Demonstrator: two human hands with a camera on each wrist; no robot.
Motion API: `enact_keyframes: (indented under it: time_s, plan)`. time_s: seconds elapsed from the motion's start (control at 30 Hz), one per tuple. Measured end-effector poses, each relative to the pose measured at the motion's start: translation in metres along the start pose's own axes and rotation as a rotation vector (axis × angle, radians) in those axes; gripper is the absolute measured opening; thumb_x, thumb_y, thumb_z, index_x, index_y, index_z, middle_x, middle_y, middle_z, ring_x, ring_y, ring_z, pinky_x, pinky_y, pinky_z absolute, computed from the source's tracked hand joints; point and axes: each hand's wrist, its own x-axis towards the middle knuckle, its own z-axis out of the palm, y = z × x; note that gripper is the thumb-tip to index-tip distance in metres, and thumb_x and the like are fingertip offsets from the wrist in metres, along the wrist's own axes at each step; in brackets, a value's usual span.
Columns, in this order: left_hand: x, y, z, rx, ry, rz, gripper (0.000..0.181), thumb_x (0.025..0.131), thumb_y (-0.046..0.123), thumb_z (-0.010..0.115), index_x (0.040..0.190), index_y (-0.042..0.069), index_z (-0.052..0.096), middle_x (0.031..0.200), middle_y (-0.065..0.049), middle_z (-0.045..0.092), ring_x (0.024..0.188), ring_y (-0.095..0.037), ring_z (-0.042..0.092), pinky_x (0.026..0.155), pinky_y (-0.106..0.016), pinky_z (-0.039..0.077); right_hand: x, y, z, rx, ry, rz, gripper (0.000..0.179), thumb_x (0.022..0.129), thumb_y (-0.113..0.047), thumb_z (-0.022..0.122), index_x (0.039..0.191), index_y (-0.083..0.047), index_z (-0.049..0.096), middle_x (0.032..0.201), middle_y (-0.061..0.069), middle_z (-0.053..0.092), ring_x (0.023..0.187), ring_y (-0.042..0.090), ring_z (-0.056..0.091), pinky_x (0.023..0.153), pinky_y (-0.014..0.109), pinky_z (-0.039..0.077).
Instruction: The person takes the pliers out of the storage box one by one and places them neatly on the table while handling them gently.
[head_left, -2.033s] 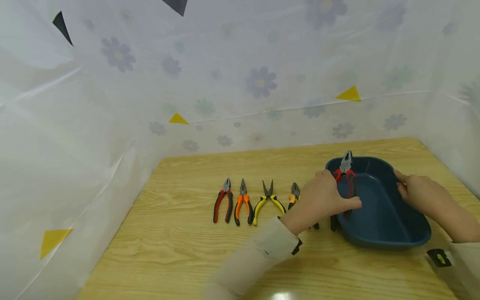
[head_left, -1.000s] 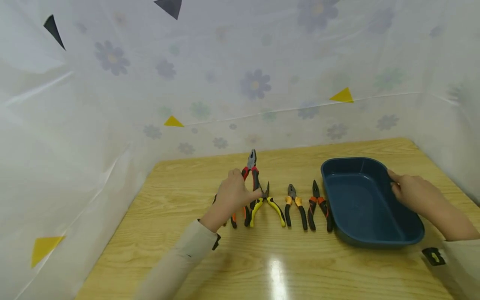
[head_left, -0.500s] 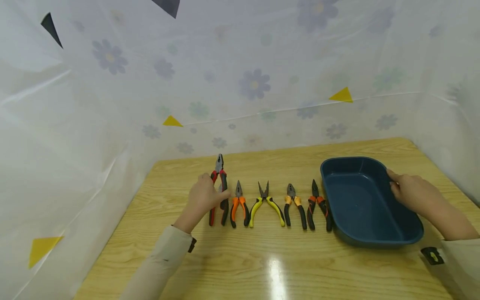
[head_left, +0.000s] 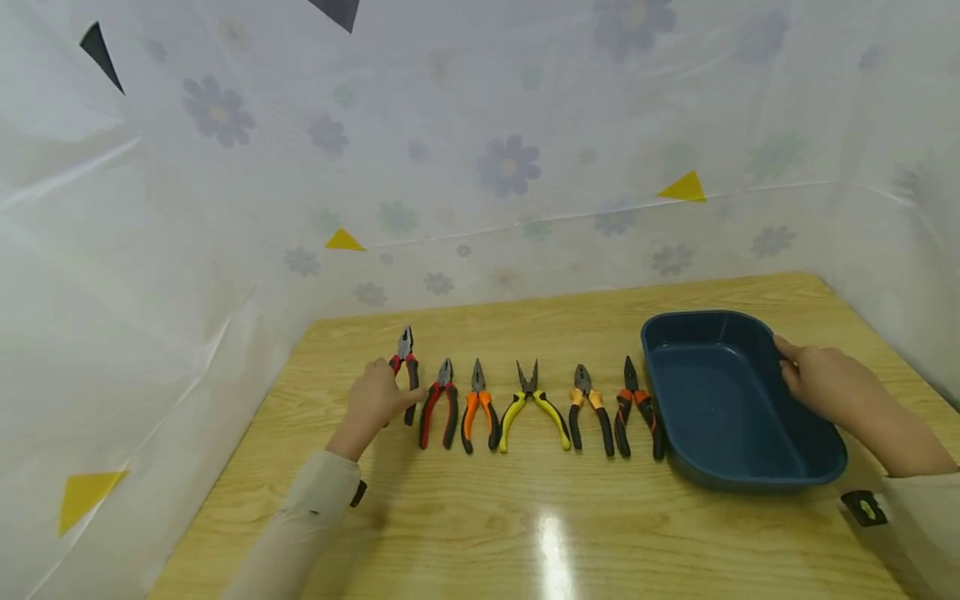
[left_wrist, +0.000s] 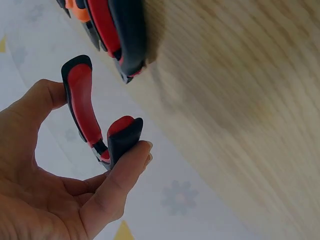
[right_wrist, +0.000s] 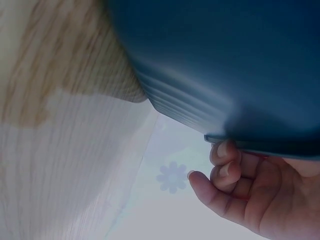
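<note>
My left hand (head_left: pixel 372 402) holds combination pliers (head_left: pixel 406 343) with red and black handles at the left end of a row of pliers. In the left wrist view, thumb and fingers press on the two spread handles (left_wrist: pixel 84 102) from outside. Just right of them lie similar red-and-black pliers (head_left: pixel 446 373). At the far right, my right hand (head_left: pixel 843 396) grips the rim of a dark blue plastic basin (head_left: pixel 720 408). The right wrist view has curled fingers (right_wrist: pixel 225 172) under the rim; the thumb is hidden there. No tools show inside the basin.
Rightward along the row lie orange-handled pliers (head_left: pixel 478 400), yellow-handled long-nose pliers (head_left: pixel 529 390), yellow-and-black pliers (head_left: pixel 584 390) and red-and-black needle-nose pliers (head_left: pixel 632 383) beside the basin. A wooden table (head_left: pixel 465 517) carries everything; flower-patterned sheeting (head_left: pixel 517 200) hangs behind.
My left hand has carried the pliers from over the basin leftward across the row, then lowered them at its left end. The right hand keeps its grip on the basin rim.
</note>
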Motion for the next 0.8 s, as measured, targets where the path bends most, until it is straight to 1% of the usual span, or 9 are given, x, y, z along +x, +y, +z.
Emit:
enact_keyframes:
  time_s: [0.1, 0.23, 0.33, 0.4, 0.47, 0.53, 0.57, 0.67, 0.8]
  plan:
    - [0.004, -0.005, 0.002, 0.018, -0.026, -0.013, 0.070, 0.085, 0.041, 0.070, 0.117, -0.016, 0.047, 0.106, -0.031, 0.052, 0.057, -0.027, 0.055, 0.052, -0.035, 0.046, 0.000, 0.001, 0.000, -0.008, 0.014, -0.012, 0.046, 0.092, 0.001, 0.048, 0.128, 0.028, 0.037, 0.046, -0.001, 0.034, 0.040, 0.011, 0.028, 0.042, 0.026, 0.026]
    - [0.010, -0.008, 0.007, 0.070, -0.055, -0.023, 0.073, 0.085, 0.042, 0.071, 0.122, -0.017, 0.048, 0.107, -0.030, 0.056, 0.060, -0.025, 0.055, 0.053, -0.034, 0.047, -0.001, 0.002, 0.000, 0.000, 0.003, -0.006, 0.046, 0.093, 0.001, 0.047, 0.128, 0.028, 0.036, 0.047, -0.001, 0.034, 0.040, 0.011, 0.028, 0.043, 0.026, 0.026]
    - [0.013, -0.011, 0.012, 0.095, -0.080, -0.042, 0.075, 0.084, 0.043, 0.072, 0.123, -0.017, 0.049, 0.092, -0.023, 0.060, 0.055, -0.021, 0.053, 0.047, -0.030, 0.043, -0.002, 0.004, 0.002, 0.013, -0.009, 0.002, 0.046, 0.093, 0.001, 0.046, 0.129, 0.028, 0.035, 0.047, -0.002, 0.034, 0.040, 0.011, 0.029, 0.043, 0.026, 0.026]
    - [0.015, -0.013, 0.015, 0.096, -0.088, -0.042, 0.064, 0.084, 0.043, 0.073, 0.110, -0.013, 0.055, 0.078, -0.015, 0.058, 0.049, -0.018, 0.049, 0.043, -0.027, 0.037, -0.003, 0.004, 0.003, 0.022, -0.014, 0.006, 0.046, 0.093, 0.001, 0.046, 0.129, 0.028, 0.034, 0.047, -0.001, 0.034, 0.040, 0.011, 0.029, 0.043, 0.026, 0.027]
    - [0.016, -0.015, 0.017, 0.090, -0.095, -0.038, 0.052, 0.083, 0.042, 0.073, 0.092, -0.006, 0.057, 0.062, -0.007, 0.049, 0.044, -0.014, 0.043, 0.040, -0.025, 0.031, -0.003, 0.004, 0.004, 0.028, -0.012, 0.009, 0.046, 0.094, 0.001, 0.046, 0.129, 0.028, 0.034, 0.047, -0.001, 0.034, 0.040, 0.011, 0.029, 0.043, 0.026, 0.027]
    - [0.016, -0.017, 0.018, 0.085, -0.101, -0.031, 0.045, 0.083, 0.041, 0.074, 0.078, 0.002, 0.051, 0.057, -0.002, 0.042, 0.042, -0.012, 0.038, 0.040, -0.024, 0.028, -0.003, 0.003, 0.004, 0.030, -0.010, 0.011, 0.047, 0.094, 0.000, 0.046, 0.129, 0.028, 0.034, 0.047, -0.001, 0.035, 0.040, 0.012, 0.029, 0.043, 0.026, 0.027]
    - [0.016, -0.018, 0.018, 0.080, -0.106, -0.032, 0.045, 0.083, 0.041, 0.074, 0.073, 0.006, 0.047, 0.055, -0.001, 0.039, 0.042, -0.011, 0.036, 0.040, -0.024, 0.027, -0.002, 0.003, 0.004, 0.030, -0.009, 0.011, 0.047, 0.094, 0.000, 0.046, 0.129, 0.028, 0.034, 0.047, -0.001, 0.035, 0.040, 0.012, 0.029, 0.043, 0.026, 0.027]
    - [0.017, -0.020, 0.019, 0.076, -0.124, -0.045, 0.047, 0.083, 0.040, 0.074, 0.066, 0.008, 0.044, 0.054, 0.000, 0.035, 0.043, -0.011, 0.034, 0.041, -0.024, 0.027, -0.001, 0.001, 0.003, 0.018, 0.010, -0.002, 0.046, 0.093, 0.001, 0.047, 0.129, 0.028, 0.035, 0.046, -0.001, 0.035, 0.040, 0.011, 0.029, 0.042, 0.026, 0.026]
    - [0.016, -0.022, 0.022, 0.087, -0.143, -0.045, 0.047, 0.082, 0.040, 0.076, 0.063, 0.008, 0.045, 0.056, -0.001, 0.038, 0.045, -0.012, 0.038, 0.043, -0.024, 0.030, -0.001, 0.001, 0.002, 0.017, 0.008, -0.007, 0.046, 0.093, 0.001, 0.048, 0.128, 0.028, 0.036, 0.046, -0.001, 0.035, 0.040, 0.011, 0.029, 0.042, 0.026, 0.026]
